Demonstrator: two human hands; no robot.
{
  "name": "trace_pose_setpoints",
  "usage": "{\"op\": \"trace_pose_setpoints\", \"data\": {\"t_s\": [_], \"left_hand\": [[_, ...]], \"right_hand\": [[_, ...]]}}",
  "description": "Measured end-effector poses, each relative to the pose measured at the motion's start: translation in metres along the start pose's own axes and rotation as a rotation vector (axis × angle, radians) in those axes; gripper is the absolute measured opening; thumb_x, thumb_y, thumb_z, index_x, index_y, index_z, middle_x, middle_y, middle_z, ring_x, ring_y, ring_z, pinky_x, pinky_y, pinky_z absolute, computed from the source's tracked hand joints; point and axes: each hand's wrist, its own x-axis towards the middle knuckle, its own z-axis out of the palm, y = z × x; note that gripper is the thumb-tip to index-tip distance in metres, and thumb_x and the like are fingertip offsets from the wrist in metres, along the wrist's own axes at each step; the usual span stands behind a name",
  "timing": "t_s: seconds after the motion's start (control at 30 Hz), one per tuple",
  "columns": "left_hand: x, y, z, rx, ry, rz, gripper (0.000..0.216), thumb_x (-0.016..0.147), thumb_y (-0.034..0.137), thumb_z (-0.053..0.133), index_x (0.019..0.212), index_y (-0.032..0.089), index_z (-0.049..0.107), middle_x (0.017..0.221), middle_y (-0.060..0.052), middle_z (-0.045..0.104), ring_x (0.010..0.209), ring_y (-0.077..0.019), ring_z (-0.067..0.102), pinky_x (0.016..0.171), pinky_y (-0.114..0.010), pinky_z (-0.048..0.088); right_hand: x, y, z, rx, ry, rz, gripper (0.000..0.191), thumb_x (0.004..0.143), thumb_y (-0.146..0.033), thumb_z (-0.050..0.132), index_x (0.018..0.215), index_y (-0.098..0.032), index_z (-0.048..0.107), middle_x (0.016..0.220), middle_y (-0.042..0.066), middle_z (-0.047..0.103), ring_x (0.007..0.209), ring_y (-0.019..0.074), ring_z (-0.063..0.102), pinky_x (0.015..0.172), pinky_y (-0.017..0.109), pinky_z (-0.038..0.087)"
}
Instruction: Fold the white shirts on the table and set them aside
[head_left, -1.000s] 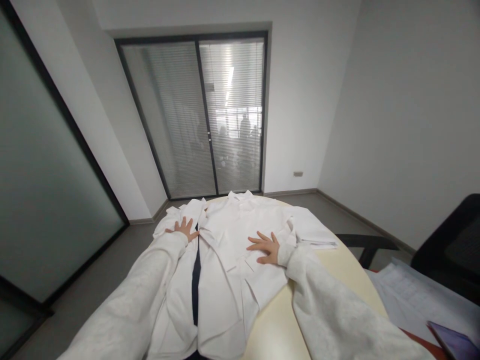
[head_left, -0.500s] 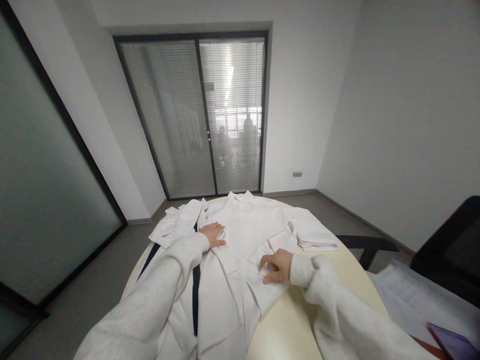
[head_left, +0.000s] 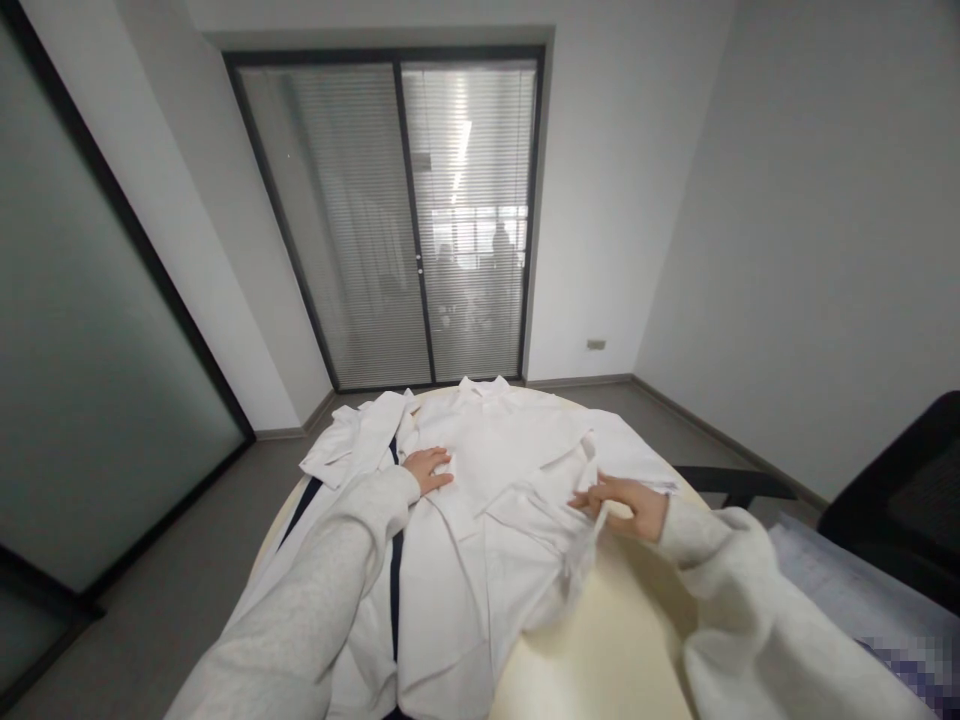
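A white collared shirt (head_left: 502,450) lies spread on the round pale table (head_left: 600,640), its collar at the far edge. My left hand (head_left: 429,470) rests flat on the shirt's left part, fingers apart. At the shirt's right side, my right hand (head_left: 626,505) pinches a bit of its fabric and pulls it up off the table. Wrinkles run across the cloth near that hand. Another white garment with dark navy strips (head_left: 396,590) lies along the left, partly under my left forearm.
Folded white cloth (head_left: 630,450) lies at the table's right edge, partly behind my right hand. A black chair (head_left: 900,500) stands to the right, with papers (head_left: 832,570) near it. Beyond the table is a glass partition (head_left: 472,300) with blinds.
My right hand has moved right and now grips the shirt's right side, drawing it outward and up. My left hand has stayed in place on the shirt.
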Motion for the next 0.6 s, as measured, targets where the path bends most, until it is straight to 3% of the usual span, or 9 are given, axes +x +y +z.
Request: {"op": "trace_pose_setpoints", "data": {"t_s": [0.1, 0.27, 0.33, 0.43, 0.6], "left_hand": [[0.000, 0.004, -0.002, -0.019, 0.020, 0.032, 0.046, 0.082, 0.048, 0.045, 0.118, 0.021, 0.052, 0.132, -0.005, 0.045, 0.122, -0.0192, 0.039, 0.102, -0.031, 0.028], [0.001, 0.008, -0.005, 0.066, 0.012, -0.124, 0.050, 0.085, 0.049, 0.038, 0.123, 0.018, 0.048, 0.136, -0.009, 0.040, 0.125, -0.0231, 0.034, 0.104, -0.040, 0.022], [0.002, 0.008, -0.005, 0.105, -0.042, -0.159, 0.051, 0.086, 0.050, 0.035, 0.127, 0.021, 0.043, 0.140, -0.007, 0.034, 0.129, -0.0229, 0.028, 0.104, -0.045, 0.018], [0.002, 0.005, -0.010, 0.177, -0.036, -0.248, 0.049, 0.087, 0.050, 0.031, 0.128, 0.026, 0.040, 0.143, -0.004, 0.029, 0.131, -0.0220, 0.023, 0.104, -0.049, 0.013], [0.002, -0.001, -0.031, 0.311, 0.126, -0.448, 0.045, 0.083, 0.050, 0.038, 0.112, 0.019, 0.053, 0.127, -0.013, 0.045, 0.119, -0.0274, 0.037, 0.095, -0.044, 0.030]], "right_hand": [[-0.017, 0.005, -0.009, 0.257, -0.075, 0.107, 0.040, 0.075, -0.053, 0.048, 0.091, -0.020, 0.065, 0.100, 0.009, 0.065, 0.096, 0.0249, 0.059, 0.086, 0.039, 0.044], [0.006, 0.012, -0.009, 0.293, 0.126, 0.231, 0.060, 0.074, -0.062, 0.044, 0.118, -0.021, 0.052, 0.118, 0.008, 0.056, 0.100, 0.0230, 0.056, 0.087, 0.037, 0.044], [0.021, 0.017, 0.001, 0.217, 0.177, 0.324, 0.063, 0.072, -0.068, 0.039, 0.110, -0.020, 0.057, 0.107, 0.008, 0.061, 0.095, 0.0240, 0.057, 0.086, 0.039, 0.044], [0.036, 0.027, 0.022, 0.219, 0.184, 0.315, 0.066, 0.068, -0.074, 0.038, 0.095, -0.020, 0.064, 0.100, 0.009, 0.064, 0.099, 0.0268, 0.055, 0.090, 0.040, 0.041], [0.045, 0.042, 0.041, 0.663, 0.208, 0.441, 0.080, 0.073, -0.075, 0.024, 0.120, -0.016, 0.050, 0.093, 0.010, 0.065, 0.083, 0.0252, 0.061, 0.077, 0.042, 0.046]]}}
